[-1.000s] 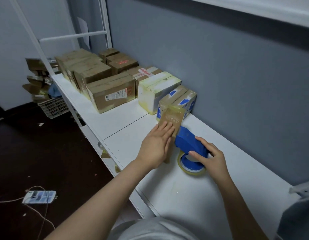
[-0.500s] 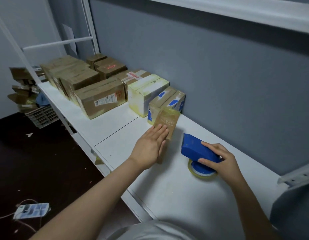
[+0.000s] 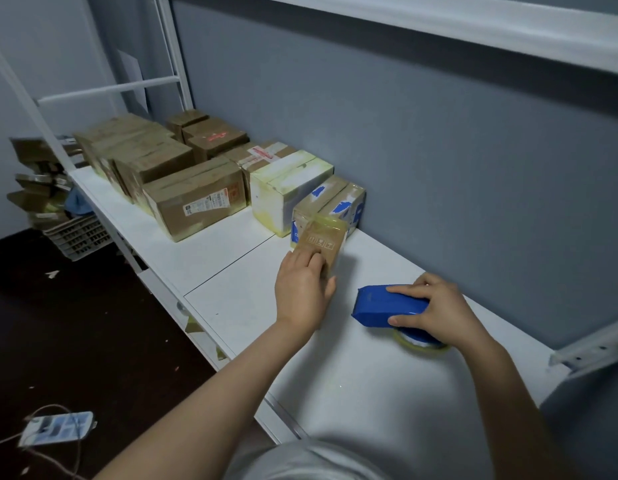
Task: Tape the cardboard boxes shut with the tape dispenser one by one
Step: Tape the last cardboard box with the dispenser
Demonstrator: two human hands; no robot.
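- Power strip [image 3: 56, 427]: pale plastic with a trailing cable, on the dark floor far down-left of the small cardboard box.
- Plastic crate [image 3: 79, 237]: lattice-walled and grey, on the floor well to the left of the small box. Flattened cardboard is piled above it.
- Large brown box [image 3: 196, 199]: matte corrugated card with a printed label, back-left of the small box and heading a row of similar cartons.
- White box [image 3: 287, 188]: blocky, with edges glossed in yellowish tape, just behind-left of the small box.
- Blue-marked box [image 3: 335, 202]: brown with blue patches, touching or nearly touching the small box from behind.
- Small cardboard box [image 3: 323, 242]: the task's thing. It is a slim brown oblong with handling symbols, shiny under yellowish film, and it lies on the white shelf [image 3: 231, 299].
- Left hand [image 3: 304, 292]: lies on the small box's near face with fingers spread over it and holding nothing. I judge it to be pressing the strip flat. Firm strokes toward the edges would clear bubbles, with enough downward weight to stop the box sliding on the slick shelf.
- Tape dispenser [image 3: 387, 306]: blue moulded plastic, near the small box on its right, with its toothed edge facing the box. A clear yellow roll sits beneath it.
- Right hand [image 3: 439, 306]: wrapped round the dispenser, fingers over the top and thumb on the near side.
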